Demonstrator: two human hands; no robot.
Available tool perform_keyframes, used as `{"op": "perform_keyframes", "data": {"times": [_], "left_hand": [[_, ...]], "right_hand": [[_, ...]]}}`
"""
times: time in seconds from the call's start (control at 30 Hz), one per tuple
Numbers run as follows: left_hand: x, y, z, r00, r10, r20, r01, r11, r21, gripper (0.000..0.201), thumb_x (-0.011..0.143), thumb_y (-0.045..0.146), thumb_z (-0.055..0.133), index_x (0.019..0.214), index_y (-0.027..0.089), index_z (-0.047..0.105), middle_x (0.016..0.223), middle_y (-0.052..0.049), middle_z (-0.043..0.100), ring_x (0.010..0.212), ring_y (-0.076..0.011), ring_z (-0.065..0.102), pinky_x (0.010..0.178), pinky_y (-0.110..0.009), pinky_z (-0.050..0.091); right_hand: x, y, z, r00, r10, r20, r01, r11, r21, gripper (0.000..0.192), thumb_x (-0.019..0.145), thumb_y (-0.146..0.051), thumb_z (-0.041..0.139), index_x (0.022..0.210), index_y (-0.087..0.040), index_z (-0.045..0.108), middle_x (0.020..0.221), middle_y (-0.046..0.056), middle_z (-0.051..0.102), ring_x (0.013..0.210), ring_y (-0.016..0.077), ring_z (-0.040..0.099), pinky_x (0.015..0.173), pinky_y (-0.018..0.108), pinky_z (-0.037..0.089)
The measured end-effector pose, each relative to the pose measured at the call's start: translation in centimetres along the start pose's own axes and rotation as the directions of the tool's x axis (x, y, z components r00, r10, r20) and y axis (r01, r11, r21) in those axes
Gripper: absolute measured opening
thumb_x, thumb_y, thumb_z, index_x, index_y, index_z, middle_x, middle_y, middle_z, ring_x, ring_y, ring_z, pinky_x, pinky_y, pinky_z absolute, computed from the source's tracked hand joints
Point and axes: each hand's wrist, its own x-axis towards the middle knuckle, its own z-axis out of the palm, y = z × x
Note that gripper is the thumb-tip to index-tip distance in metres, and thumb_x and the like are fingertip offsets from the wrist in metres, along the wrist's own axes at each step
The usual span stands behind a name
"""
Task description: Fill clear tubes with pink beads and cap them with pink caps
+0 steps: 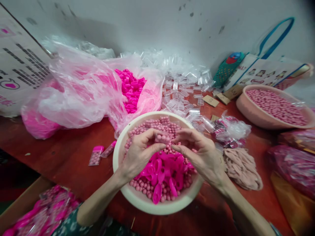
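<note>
My left hand (139,152) pinches a small clear plastic case (163,138) with pink beads in it, between thumb and fingers. My right hand (204,152) is curled close to the case's right end, thumb and fingertips drawn together; what they grip, if anything, is too small to make out. Both hands are over a cream basin (159,209). Loose pink beads (145,188) fill it, and a heap of bright pink plastic caps (161,170) lies on top of them at the near side.
A plastic bag (81,91) holding pink caps (131,87) lies behind left. Clear empty cases (182,95) are scattered along the wall. A filled case with a pink cap (96,155) lies left of the basin. Right are a pink bowl (256,114) of beads and a crumpled cloth (242,167).
</note>
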Motion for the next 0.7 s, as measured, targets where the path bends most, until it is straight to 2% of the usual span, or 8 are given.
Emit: {"op": "perform_keyframes", "data": {"times": [0.07,0.13,0.2,0.27,0.37,0.5,0.6,0.7], "left_hand": [[-0.4,0.1,-0.1,0.995,-0.035,-0.089,0.032,0.999,-0.038,0.013,0.076,0.016,0.066,0.089,0.015,0.063,0.082,0.0,0.062,0.08,-0.0129,0.059,0.075,-0.023,0.049],[-0.7,0.0,-0.1,0.989,-0.061,-0.138,0.052,0.997,-0.064,0.013,0.075,0.015,0.067,0.088,0.015,0.064,0.081,0.0,0.062,0.079,-0.0122,0.059,0.074,-0.022,0.049],[-0.9,-0.1,-0.1,0.985,-0.078,-0.155,0.064,0.993,-0.096,0.014,0.075,0.015,0.068,0.088,0.016,0.065,0.08,0.001,0.062,0.078,-0.012,0.059,0.074,-0.022,0.049],[-0.9,-0.3,-0.1,0.983,-0.092,-0.162,0.071,0.989,-0.129,0.014,0.075,0.015,0.068,0.088,0.016,0.064,0.08,0.001,0.062,0.079,-0.0121,0.059,0.074,-0.021,0.048],[-0.9,-0.4,-0.2,0.979,-0.096,-0.179,0.07,0.987,-0.146,0.014,0.075,0.015,0.069,0.087,0.016,0.063,0.08,0.002,0.06,0.078,-0.0109,0.058,0.073,-0.02,0.048],[-1.0,-0.4,-0.5,0.982,-0.078,-0.17,0.055,0.989,-0.136,0.013,0.077,0.016,0.067,0.089,0.017,0.063,0.081,0.002,0.06,0.078,-0.0097,0.057,0.071,-0.018,0.048],[-1.3,-0.2,-0.5,0.992,-0.064,-0.113,0.053,0.994,-0.097,0.014,0.079,0.016,0.065,0.092,0.019,0.063,0.084,0.002,0.061,0.079,-0.0095,0.057,0.072,-0.018,0.047],[-1.6,0.1,-0.2,0.997,-0.081,-0.007,0.08,0.992,-0.093,0.014,0.082,0.016,0.061,0.096,0.02,0.062,0.086,0.002,0.061,0.081,-0.0097,0.057,0.073,-0.018,0.047]], "right_hand": [[-0.7,0.5,0.4,0.995,0.008,0.104,0.014,0.977,-0.212,0.021,0.08,-0.03,0.065,0.097,-0.018,0.059,0.084,0.003,0.064,0.073,0.016,0.06,0.067,0.029,0.048],[-1.5,1.2,1.1,0.975,0.039,0.22,0.056,0.911,-0.409,0.012,0.081,-0.027,0.064,0.086,-0.017,0.061,0.08,0.004,0.06,0.072,0.017,0.057,0.066,0.031,0.046],[-2.2,1.9,1.8,0.959,0.069,0.276,0.087,0.854,-0.514,0.007,0.084,-0.022,0.058,0.08,-0.016,0.06,0.079,0.005,0.057,0.071,0.0173,0.056,0.065,0.03,0.045],[-2.5,2.4,2.3,0.954,0.076,0.289,0.094,0.842,-0.532,0.013,0.088,-0.019,0.051,0.078,-0.016,0.059,0.079,0.005,0.056,0.071,0.0166,0.055,0.065,0.03,0.044],[-2.5,2.5,1.8,0.957,0.08,0.279,0.056,0.893,-0.447,0.015,0.09,-0.019,0.046,0.079,-0.017,0.056,0.08,0.005,0.057,0.073,0.0162,0.055,0.068,0.03,0.045],[-2.0,1.4,0.1,0.956,0.144,0.256,-0.11,0.984,-0.142,0.017,0.092,-0.028,0.045,0.09,-0.019,0.059,0.084,0.003,0.061,0.08,0.0166,0.058,0.073,0.028,0.048],[-1.6,0.7,-0.9,0.941,0.256,0.22,-0.27,0.962,0.034,0.024,0.09,-0.037,0.049,0.099,-0.019,0.063,0.086,0.003,0.064,0.084,0.0183,0.061,0.075,0.028,0.05],[-1.3,0.4,-1.1,0.932,0.311,0.186,-0.341,0.927,0.155,0.033,0.086,-0.037,0.056,0.114,-0.022,0.06,0.11,0.005,0.065,0.102,0.0211,0.059,0.088,0.032,0.047]]}}
